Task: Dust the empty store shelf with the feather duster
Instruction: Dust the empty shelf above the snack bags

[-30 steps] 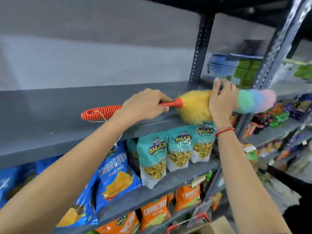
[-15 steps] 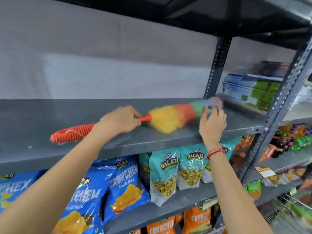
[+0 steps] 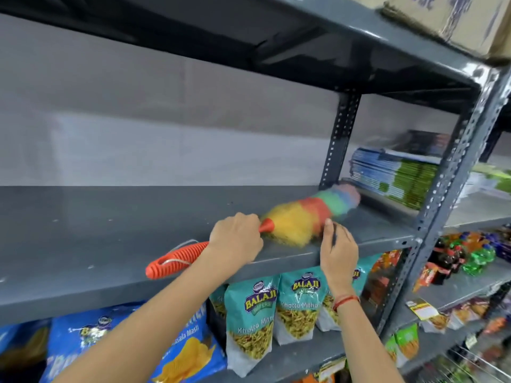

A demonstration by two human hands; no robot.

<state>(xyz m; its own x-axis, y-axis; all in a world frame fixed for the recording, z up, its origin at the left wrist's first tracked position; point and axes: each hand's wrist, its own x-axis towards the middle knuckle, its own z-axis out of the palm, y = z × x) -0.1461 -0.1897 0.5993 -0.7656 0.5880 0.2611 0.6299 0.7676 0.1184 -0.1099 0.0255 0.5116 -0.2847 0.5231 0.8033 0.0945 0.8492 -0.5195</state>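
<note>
A grey metal shelf (image 3: 110,233) runs across the middle of the view and carries nothing but the feather duster (image 3: 307,214). The duster has a rainbow head of yellow, red, green and blue fluff and a ribbed orange handle (image 3: 177,258). Its head lies on the shelf, pointing right toward the rear upright. My left hand (image 3: 235,241) is closed around the handle just behind the head. My right hand (image 3: 338,250) hovers at the shelf's front edge beside the yellow fluff, fingers loosely apart, holding nothing.
A stack of notebooks (image 3: 395,178) sits in the bay to the right, past the perforated upright (image 3: 338,142). Snack bags (image 3: 254,313) fill the shelf below. A cardboard box (image 3: 453,20) rests on the top shelf. Bottles (image 3: 470,255) stand lower right.
The duster head slid further back and right along the shelf. My right hand came off the fluff and drew back toward the front edge. The view tilted upward.
</note>
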